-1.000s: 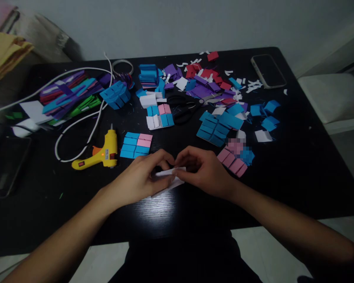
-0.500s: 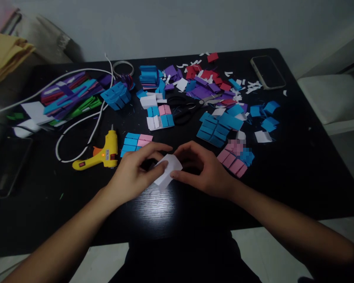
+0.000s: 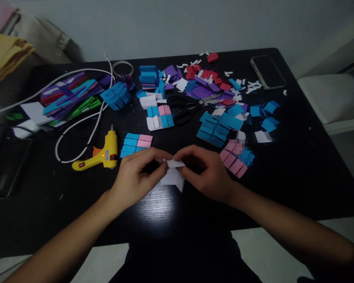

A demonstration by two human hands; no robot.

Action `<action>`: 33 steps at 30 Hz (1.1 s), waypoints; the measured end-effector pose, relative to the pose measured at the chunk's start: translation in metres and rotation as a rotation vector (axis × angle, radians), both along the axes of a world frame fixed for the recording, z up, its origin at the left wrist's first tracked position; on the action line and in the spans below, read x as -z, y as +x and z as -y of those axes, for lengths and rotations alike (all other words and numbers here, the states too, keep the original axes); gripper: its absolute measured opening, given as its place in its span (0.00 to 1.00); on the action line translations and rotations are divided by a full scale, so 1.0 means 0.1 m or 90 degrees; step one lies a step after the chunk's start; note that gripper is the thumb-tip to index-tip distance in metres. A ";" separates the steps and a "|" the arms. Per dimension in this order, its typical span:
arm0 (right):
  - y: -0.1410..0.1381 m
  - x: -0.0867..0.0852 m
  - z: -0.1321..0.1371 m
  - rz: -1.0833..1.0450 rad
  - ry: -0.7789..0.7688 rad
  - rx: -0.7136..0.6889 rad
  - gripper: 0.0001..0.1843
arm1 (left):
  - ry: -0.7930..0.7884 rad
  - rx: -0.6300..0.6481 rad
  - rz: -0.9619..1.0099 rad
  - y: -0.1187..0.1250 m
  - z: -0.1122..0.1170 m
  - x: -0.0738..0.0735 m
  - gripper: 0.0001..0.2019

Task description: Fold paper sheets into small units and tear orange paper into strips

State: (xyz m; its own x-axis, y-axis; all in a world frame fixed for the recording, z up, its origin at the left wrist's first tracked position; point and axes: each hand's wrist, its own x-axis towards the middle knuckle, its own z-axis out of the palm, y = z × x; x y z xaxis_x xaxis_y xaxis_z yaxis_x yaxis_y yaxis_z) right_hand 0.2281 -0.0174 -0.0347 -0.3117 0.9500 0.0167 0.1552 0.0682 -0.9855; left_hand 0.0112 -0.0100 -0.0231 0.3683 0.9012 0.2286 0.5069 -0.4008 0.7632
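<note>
A folded piece of white paper (image 3: pixel 172 177) is pinched between my two hands above the table's front half. My left hand (image 3: pixel 137 173) grips its left end between thumb and fingers. At the right end, the thumb and fingers of my right hand (image 3: pixel 205 171) close on the same paper. Its lower flap hangs toward me. Just behind my left hand lies a block of blue and pink folded paper squares (image 3: pixel 135 143). A pink and blue folded block (image 3: pixel 234 159) rests beyond my right hand.
A yellow glue gun (image 3: pixel 106 153) with a lit orange light lies left, near a white cable (image 3: pixel 57 147). Black-handled scissors (image 3: pixel 191 104) sit amid coloured paper scraps (image 3: pixel 206 90). A phone (image 3: pixel 268 72) is at the back right. Folded strips (image 3: pixel 67 94) are piled back left.
The white paper has turned: its broad face was up and slanted, and now a fold runs level between both hands with a flap below. Both hands now pinch its ends.
</note>
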 end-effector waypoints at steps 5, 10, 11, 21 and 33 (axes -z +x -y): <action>0.00 -0.05 -0.01 -0.094 -0.058 -0.020 0.11 | 0.004 -0.014 0.039 0.01 0.03 -0.01 0.06; 0.01 -0.09 -0.05 -0.150 -0.149 -0.019 0.15 | 0.055 -0.013 0.039 -0.01 0.04 -0.03 0.04; 0.00 -0.09 -0.06 -0.151 -0.165 -0.014 0.16 | 0.068 -0.009 0.039 -0.01 0.04 -0.03 0.05; 0.02 -0.05 -0.08 -0.193 -0.237 -0.026 0.18 | 0.073 0.037 0.062 0.00 0.03 -0.03 0.08; 0.03 -0.09 -0.11 -0.167 -0.205 -0.022 0.10 | 0.088 0.039 0.087 0.02 0.05 -0.07 0.09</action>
State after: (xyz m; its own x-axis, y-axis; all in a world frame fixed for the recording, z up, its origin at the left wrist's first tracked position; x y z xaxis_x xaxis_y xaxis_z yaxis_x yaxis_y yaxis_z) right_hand 0.2308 -0.0066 -0.0258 -0.3678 0.9090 -0.1960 -0.1008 -0.2485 -0.9634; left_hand 0.0129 -0.0147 -0.0160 0.3786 0.8344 0.4006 0.3735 -0.5337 0.7587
